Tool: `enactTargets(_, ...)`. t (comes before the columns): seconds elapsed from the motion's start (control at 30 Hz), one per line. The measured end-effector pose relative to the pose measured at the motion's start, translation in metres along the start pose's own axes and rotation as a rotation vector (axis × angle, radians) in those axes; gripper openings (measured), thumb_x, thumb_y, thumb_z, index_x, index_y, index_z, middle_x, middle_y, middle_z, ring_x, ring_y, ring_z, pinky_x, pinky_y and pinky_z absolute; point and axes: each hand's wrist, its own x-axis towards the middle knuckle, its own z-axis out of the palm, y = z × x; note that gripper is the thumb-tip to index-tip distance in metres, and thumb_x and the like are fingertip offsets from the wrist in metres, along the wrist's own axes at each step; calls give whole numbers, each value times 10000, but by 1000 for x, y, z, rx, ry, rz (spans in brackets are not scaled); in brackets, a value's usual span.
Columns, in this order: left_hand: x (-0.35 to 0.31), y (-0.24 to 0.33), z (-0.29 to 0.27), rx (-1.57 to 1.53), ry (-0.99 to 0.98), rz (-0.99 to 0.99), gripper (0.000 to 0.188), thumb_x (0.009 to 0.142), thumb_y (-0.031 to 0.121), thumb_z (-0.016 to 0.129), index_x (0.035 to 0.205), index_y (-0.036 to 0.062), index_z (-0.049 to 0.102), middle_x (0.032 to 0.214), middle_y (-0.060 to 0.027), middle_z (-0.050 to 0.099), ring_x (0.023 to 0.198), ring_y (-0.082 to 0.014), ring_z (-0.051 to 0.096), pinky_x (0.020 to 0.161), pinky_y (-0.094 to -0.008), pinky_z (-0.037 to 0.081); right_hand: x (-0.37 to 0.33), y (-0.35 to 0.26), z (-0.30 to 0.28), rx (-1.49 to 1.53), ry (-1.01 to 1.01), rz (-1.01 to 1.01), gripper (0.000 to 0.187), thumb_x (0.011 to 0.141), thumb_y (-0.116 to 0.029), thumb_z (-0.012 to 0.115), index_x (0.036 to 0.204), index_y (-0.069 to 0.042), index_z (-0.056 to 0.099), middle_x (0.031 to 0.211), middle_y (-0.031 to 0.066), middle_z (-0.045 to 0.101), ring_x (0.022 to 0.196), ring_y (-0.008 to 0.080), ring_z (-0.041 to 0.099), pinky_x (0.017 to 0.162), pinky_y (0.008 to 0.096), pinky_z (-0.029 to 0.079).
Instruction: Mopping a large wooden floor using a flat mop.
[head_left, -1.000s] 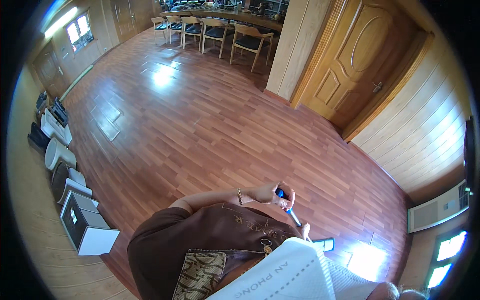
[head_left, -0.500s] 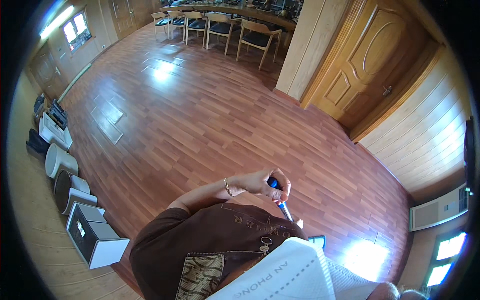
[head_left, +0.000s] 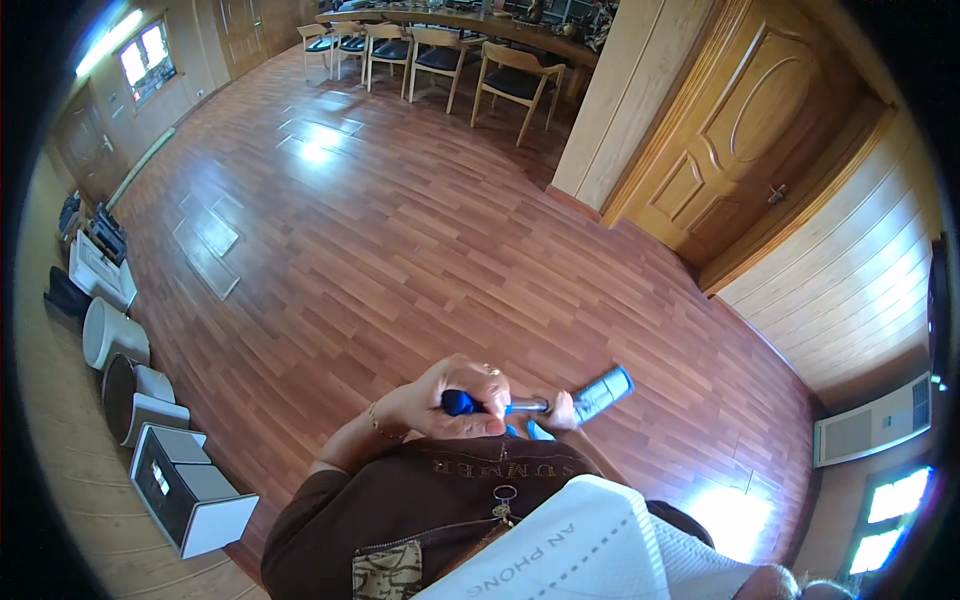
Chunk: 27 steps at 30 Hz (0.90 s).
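A flat mop with a metal pole [head_left: 528, 405], a blue grip [head_left: 457, 403] and a grey-blue head [head_left: 604, 393] stretches out in front of my brown shirt. My left hand [head_left: 455, 398], with a bracelet at its wrist, is closed round the blue grip at the pole's top end. Lower on the pole, my right hand [head_left: 562, 410] is wrapped round the metal close to where the head shows. The head lies to the right and a little ahead of my body, seemingly on the wood-patterned floor [head_left: 430, 250].
Along the left wall stand a white-and-dark box unit [head_left: 185, 490], a white bin [head_left: 115, 332] and other items. Wooden chairs [head_left: 510, 82] line a long table at the back. A wooden door [head_left: 750, 130] and a white air conditioner [head_left: 873, 420] are on the right.
The mop head has swung forward from beside my body at the lower right. My left hand has moved left and slightly nearer with the grip; my right hand now shows more fully.
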Motion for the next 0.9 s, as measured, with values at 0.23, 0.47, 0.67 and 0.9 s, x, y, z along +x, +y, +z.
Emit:
enactTargets(0.23,-22,12,-13,307,235,3,88,778,51,716,798,19,636,755,-134,620,698,-279,607,667,-358,467,93,-2,27,89,-340,8,179,714,-294,695,809,-148,656,753,133,644,754,365,627,649,473,499)
enactTargets(0.47,-14,38,-13,650,352,86,123,676,47,727,749,51,628,707,-91,617,673,-267,622,703,-375,500,172,-16,80,243,-422,-343,272,807,-291,650,653,-74,592,652,162,560,631,365,577,538,442,436)
enactTargets(0.67,-10,60,-6,838,457,130,173,662,113,780,745,74,634,649,-33,618,596,-201,622,689,-360,522,202,-62,102,386,-520,-549,289,777,-291,665,627,-67,561,626,164,552,599,364,570,534,451,424)
enactTargets(0.9,3,94,-4,1000,292,185,322,635,253,864,779,73,639,638,-26,607,570,-167,613,668,-331,529,212,-119,131,623,-638,-800,307,750,-244,669,558,-88,487,563,157,482,556,376,522,505,454,386)
